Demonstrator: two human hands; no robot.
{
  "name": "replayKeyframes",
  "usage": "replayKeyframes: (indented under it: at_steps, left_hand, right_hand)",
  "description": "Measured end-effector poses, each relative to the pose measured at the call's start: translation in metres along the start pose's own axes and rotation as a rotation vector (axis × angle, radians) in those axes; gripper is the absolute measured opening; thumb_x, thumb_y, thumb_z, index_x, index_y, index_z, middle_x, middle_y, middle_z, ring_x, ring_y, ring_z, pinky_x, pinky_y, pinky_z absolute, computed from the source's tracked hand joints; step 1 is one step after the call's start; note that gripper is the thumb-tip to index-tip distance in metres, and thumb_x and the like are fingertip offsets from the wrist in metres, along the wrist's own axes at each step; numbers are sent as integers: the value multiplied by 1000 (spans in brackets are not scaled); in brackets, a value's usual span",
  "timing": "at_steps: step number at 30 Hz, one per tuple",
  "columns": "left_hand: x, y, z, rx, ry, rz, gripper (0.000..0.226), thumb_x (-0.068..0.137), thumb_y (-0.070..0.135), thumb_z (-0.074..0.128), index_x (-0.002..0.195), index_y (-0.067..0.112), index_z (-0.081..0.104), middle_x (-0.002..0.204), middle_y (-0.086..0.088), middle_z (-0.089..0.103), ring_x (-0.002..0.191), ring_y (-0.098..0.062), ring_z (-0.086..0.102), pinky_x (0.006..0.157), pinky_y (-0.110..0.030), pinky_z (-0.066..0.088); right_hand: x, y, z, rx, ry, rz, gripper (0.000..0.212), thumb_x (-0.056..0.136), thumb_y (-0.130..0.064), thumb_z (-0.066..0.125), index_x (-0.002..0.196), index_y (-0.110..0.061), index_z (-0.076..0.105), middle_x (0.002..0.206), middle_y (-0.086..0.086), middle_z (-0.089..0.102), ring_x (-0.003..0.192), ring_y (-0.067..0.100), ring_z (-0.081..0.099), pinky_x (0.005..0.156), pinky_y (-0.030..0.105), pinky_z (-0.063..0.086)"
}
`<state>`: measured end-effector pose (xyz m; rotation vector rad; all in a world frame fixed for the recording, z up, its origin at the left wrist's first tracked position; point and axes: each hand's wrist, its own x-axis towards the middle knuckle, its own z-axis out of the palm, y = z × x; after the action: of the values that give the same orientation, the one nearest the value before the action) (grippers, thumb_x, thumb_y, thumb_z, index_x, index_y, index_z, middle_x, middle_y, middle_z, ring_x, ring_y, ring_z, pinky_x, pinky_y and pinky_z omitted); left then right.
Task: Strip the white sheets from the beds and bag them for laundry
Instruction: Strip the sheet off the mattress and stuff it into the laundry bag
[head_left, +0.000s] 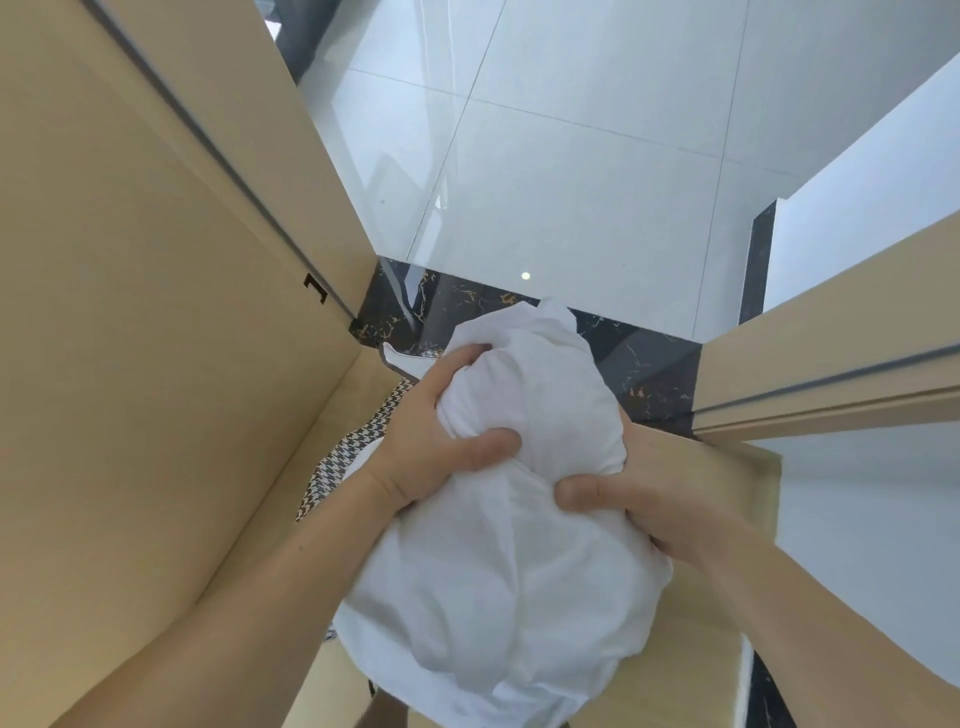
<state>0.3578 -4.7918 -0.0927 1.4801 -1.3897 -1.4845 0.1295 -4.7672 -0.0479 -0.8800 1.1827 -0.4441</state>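
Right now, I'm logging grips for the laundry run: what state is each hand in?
Left hand: closed, gripping the bundle of white sheets.
Right hand: closed, gripping the same bundle from the other side.

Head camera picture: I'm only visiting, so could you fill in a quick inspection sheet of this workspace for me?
Surface: glossy white tiled floor with a black marble threshold; no bed in view.
Job's things: bundle of white sheets, wadded up and held off the floor; no laundry bag clearly seen.
Clutter: houndstooth fabric under the left forearm; I cannot tell what it is.
Fingers: left hand and right hand both grip the bundle, thumbs pressed into the cloth.
Cables: nothing seen.
Surroundings: beige door on the left, beige door frame on the right.
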Motion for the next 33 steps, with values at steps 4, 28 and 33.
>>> replayKeyframes:
  at_steps: [4, 28, 33]
  left_hand:
    - [4, -10, 8, 3, 32, -14, 82, 47, 53, 83, 123, 57, 52, 125, 35, 59, 121, 5, 54, 97, -14, 43]
    - [11, -91, 10, -706, 578, -564, 41, 91, 21, 59, 52, 26, 47, 53, 8, 43, 50, -10, 41, 51, -22, 39]
    - [7, -132, -8, -106, 496, -666, 23, 97, 14, 53, 74, 16, 51, 68, 4, 52, 63, -15, 45, 51, -24, 37]
  right_hand:
    - [6, 0, 1, 45, -70, 65, 104, 57, -1, 79, 151, -19, 37, 138, 7, 61, 123, 26, 61, 101, 47, 51]
    - [40, 73, -28, -13, 205, 15, 74, 51, -5, 75, 123, -17, 61, 111, 8, 72, 104, 27, 68, 75, 26, 56]
    - [45, 86, -28, 24, 187, -14, 73, 50, -3, 76, 120, -21, 61, 108, 5, 72, 94, 14, 70, 70, 24, 56]
